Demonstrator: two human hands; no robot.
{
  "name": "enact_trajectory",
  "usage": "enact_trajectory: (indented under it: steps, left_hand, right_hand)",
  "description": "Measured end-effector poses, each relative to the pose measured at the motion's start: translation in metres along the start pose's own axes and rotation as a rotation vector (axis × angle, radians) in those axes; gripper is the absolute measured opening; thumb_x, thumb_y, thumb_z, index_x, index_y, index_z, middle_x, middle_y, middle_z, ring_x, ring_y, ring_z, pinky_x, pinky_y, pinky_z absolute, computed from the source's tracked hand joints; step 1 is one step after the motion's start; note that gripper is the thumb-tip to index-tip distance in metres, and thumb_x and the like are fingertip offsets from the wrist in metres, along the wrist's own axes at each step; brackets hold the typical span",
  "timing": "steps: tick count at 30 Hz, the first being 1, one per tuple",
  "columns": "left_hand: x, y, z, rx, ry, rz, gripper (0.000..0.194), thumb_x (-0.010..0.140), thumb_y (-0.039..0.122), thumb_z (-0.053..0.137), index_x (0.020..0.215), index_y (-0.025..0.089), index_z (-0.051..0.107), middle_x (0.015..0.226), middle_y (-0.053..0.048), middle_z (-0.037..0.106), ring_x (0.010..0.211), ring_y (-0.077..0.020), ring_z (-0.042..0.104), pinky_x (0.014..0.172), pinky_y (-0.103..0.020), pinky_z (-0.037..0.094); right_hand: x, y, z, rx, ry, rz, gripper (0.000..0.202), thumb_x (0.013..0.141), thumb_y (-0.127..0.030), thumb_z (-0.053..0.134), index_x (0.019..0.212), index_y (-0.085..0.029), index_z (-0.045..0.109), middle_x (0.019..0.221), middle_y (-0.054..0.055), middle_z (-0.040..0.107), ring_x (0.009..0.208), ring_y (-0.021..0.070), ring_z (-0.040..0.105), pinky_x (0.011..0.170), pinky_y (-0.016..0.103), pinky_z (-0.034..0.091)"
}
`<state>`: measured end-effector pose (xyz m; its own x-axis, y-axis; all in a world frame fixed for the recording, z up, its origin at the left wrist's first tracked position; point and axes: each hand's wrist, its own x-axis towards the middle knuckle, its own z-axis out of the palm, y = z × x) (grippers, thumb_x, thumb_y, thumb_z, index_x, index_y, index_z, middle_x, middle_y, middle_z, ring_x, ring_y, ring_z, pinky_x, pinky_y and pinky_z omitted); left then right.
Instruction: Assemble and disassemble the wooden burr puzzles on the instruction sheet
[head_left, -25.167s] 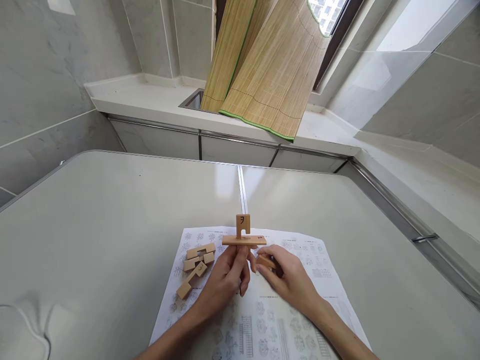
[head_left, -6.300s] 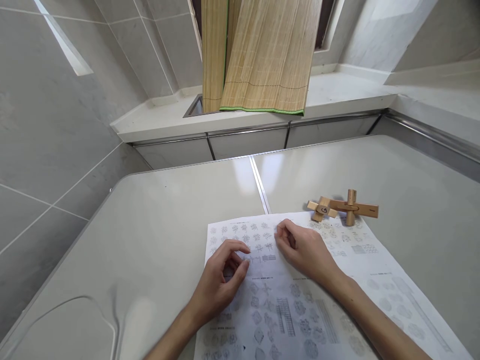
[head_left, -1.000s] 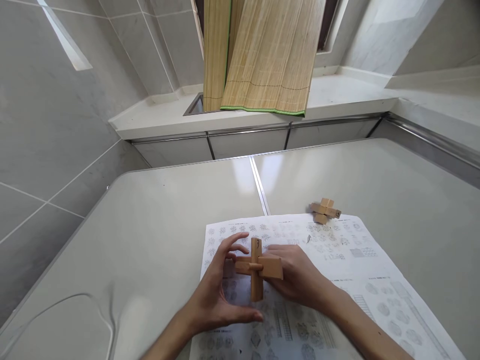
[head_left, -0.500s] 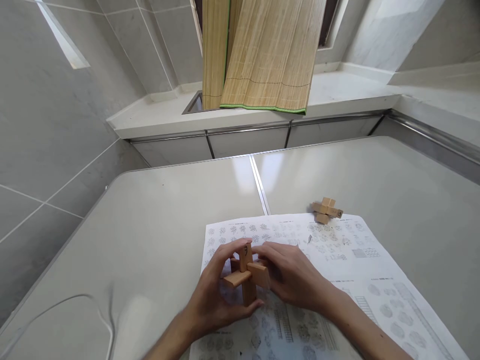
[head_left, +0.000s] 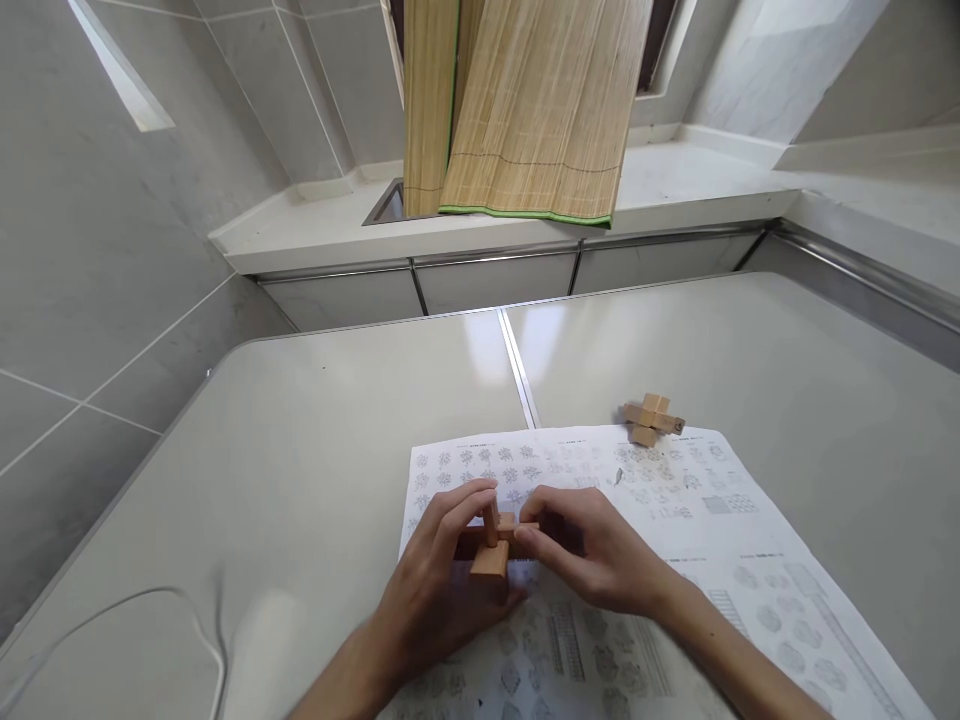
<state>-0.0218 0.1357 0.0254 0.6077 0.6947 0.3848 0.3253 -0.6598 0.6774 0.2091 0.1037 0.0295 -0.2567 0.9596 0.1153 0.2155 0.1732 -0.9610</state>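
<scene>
Both the left hand (head_left: 442, 580) and the right hand (head_left: 592, 550) close their fingers on the wooden cross puzzle (head_left: 491, 545) above the printed sheet (head_left: 675, 520) near the bench's front edge.

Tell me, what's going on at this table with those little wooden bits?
A person is holding a wooden interlocking puzzle in both hands, just above a printed sheet of diagrams spread on the grey table. The left hand grips it from the near side, and the right hand pinches it from the other side. A second small cluster of wooden pieces lies apart at the sheet's far edge.
</scene>
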Motion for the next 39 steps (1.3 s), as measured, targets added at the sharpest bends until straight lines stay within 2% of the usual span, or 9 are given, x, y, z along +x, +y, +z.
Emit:
enact_trajectory:
  steps: [4, 10, 17, 22, 27, 31, 35, 39]
  left_hand:
    - [0.000, 0.003, -0.004, -0.014, -0.038, -0.041, 0.097, 0.080, 0.021, 0.088, 0.158, 0.034, 0.033, 0.149, -0.015, 0.051, 0.135, -0.0330, 0.059, 0.091, -0.041, 0.069]
    - [0.000, 0.005, -0.006, -0.031, -0.018, -0.055, 0.094, 0.084, 0.033, 0.088, 0.160, 0.037, 0.033, 0.150, -0.014, 0.051, 0.133, -0.0322, 0.060, 0.088, -0.038, 0.069]
    - [-0.002, -0.002, -0.006, -0.011, -0.011, -0.039, 0.105, 0.075, 0.054, 0.092, 0.160, 0.039, 0.033, 0.148, -0.014, 0.053, 0.129, -0.0341, 0.062, 0.088, -0.041, 0.068]
    - [0.002, 0.001, -0.009, 0.040, 0.009, -0.038, 0.098, 0.077, 0.051, 0.092, 0.156, 0.035, 0.037, 0.144, -0.014, 0.056, 0.132, -0.0358, 0.061, 0.101, -0.049, 0.062]
    - [0.003, 0.002, -0.010, 0.044, 0.016, -0.023, 0.099, 0.074, 0.045, 0.095, 0.154, 0.034, 0.038, 0.141, -0.015, 0.057, 0.132, -0.0375, 0.060, 0.102, -0.052, 0.061]
    - [0.003, 0.001, -0.011, -0.058, -0.007, -0.036, 0.104, 0.073, 0.053, 0.094, 0.157, 0.037, 0.035, 0.151, -0.016, 0.052, 0.141, -0.0402, 0.053, 0.110, -0.057, 0.055]
    - [0.005, 0.003, -0.014, -0.256, -0.044, -0.173, 0.115, 0.067, 0.070, 0.090, 0.161, 0.037, 0.032, 0.163, -0.016, 0.041, 0.140, -0.0413, 0.053, 0.115, -0.061, 0.050]
    - [0.006, 0.003, -0.015, -0.415, -0.092, -0.295, 0.105, 0.074, 0.073, 0.084, 0.160, 0.035, 0.036, 0.158, -0.015, 0.050, 0.141, -0.0409, 0.054, 0.114, -0.058, 0.051]
  right_hand:
    - [0.002, -0.002, -0.001, 0.032, 0.016, 0.019, 0.028, 0.104, -0.041, 0.061, 0.085, -0.020, 0.065, 0.067, -0.002, 0.062, 0.055, 0.0111, 0.049, 0.052, 0.025, 0.038]
    - [0.002, -0.002, -0.002, 0.101, -0.001, 0.061, 0.028, 0.103, -0.042, 0.062, 0.086, -0.020, 0.065, 0.065, -0.003, 0.060, 0.054, 0.0114, 0.048, 0.052, 0.025, 0.037]
    - [0.001, -0.001, 0.000, 0.173, -0.011, 0.084, 0.031, 0.102, -0.047, 0.064, 0.087, -0.020, 0.064, 0.066, -0.003, 0.060, 0.054, 0.0108, 0.047, 0.052, 0.025, 0.037]
    - [0.002, -0.003, -0.001, 0.159, -0.003, 0.100, 0.033, 0.102, -0.048, 0.063, 0.084, -0.020, 0.061, 0.065, -0.003, 0.057, 0.055, 0.0112, 0.047, 0.053, 0.025, 0.037]
    - [0.002, -0.005, -0.002, 0.123, -0.011, 0.047, 0.031, 0.103, -0.046, 0.062, 0.086, -0.021, 0.063, 0.068, -0.003, 0.059, 0.057, 0.0116, 0.047, 0.054, 0.026, 0.038]
    - [0.001, -0.003, -0.003, 0.086, 0.023, -0.004, 0.029, 0.105, -0.045, 0.061, 0.088, -0.021, 0.064, 0.073, -0.001, 0.063, 0.060, 0.0126, 0.051, 0.056, 0.026, 0.041]
    - [0.001, 0.001, -0.003, 0.054, 0.064, -0.049, 0.030, 0.106, -0.047, 0.061, 0.089, -0.021, 0.064, 0.071, -0.002, 0.063, 0.060, 0.0131, 0.055, 0.056, 0.026, 0.045]
    - [0.002, 0.003, -0.002, 0.022, 0.069, -0.081, 0.028, 0.106, -0.045, 0.062, 0.093, -0.021, 0.068, 0.073, 0.000, 0.068, 0.063, 0.0142, 0.061, 0.058, 0.027, 0.047]
